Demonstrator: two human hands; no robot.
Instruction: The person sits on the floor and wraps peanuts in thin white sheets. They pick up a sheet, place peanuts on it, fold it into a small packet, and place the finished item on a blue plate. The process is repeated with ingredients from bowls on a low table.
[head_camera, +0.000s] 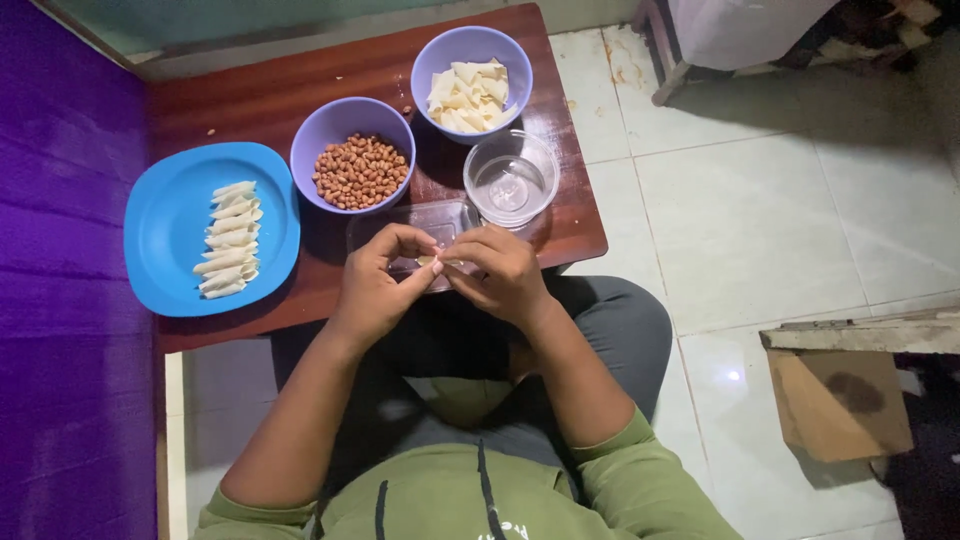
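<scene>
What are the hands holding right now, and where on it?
Left hand and right hand pinch a small pale wrapper piece between their fingertips, at its opposite ends.

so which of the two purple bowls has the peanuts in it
The purple bowl next to the blue plate; the other purple bowl, farther back, holds pale wrapper pieces.

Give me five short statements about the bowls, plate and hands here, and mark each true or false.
1. The blue plate holds rolled wrappers. True.
2. The peanut bowl is clear glass. False: it is purple; the clear bowl holds no peanuts.
3. Both hands, left hand and right hand, meet over a small pale piece. True.
4. The wrapper bowl sits on the floor. False: it is on the wooden table.
5. The plate is right of both purple bowls. False: left.
</scene>
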